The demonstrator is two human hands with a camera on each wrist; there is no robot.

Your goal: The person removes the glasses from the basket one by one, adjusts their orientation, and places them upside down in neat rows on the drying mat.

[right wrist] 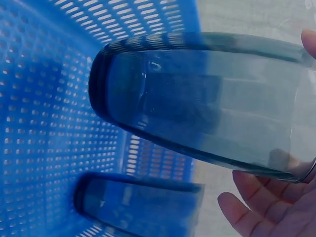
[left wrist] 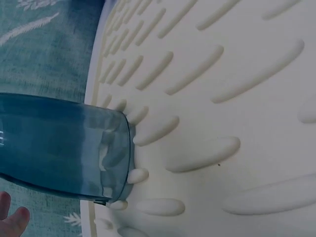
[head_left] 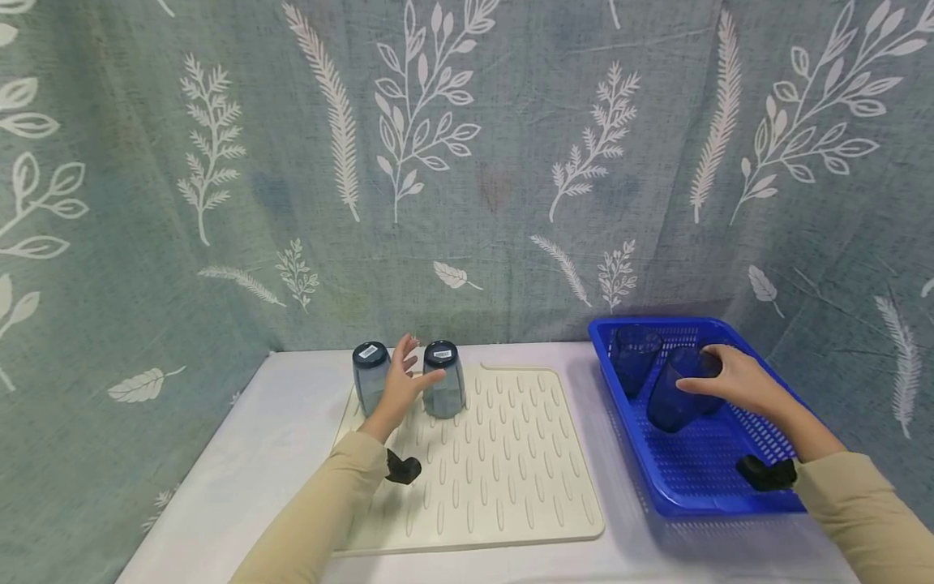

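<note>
Head: forward-down, wide. Wrists close: left, cream ridged mat [left wrist: 197, 116]; right, blue perforated plastic basket [right wrist: 59, 126]; head sees both.

Left sleeve [head_left: 314, 511]: plain long beige fabric, lower left of centre.
Right sleeve [head_left: 861, 511]: matching beige, lower right corner.
Left wrist attachment [head_left: 404, 467]: small, black, round-ended.
Right wrist attachment [head_left: 766, 473]: black, similar shape.

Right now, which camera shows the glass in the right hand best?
The right wrist view: there the glass looks biggest, and you see its thick base and see-through sides. The head view shows it small and tilted at the blue basket, partly covered by the right hand. The left wrist view shows only a different glass.
</note>
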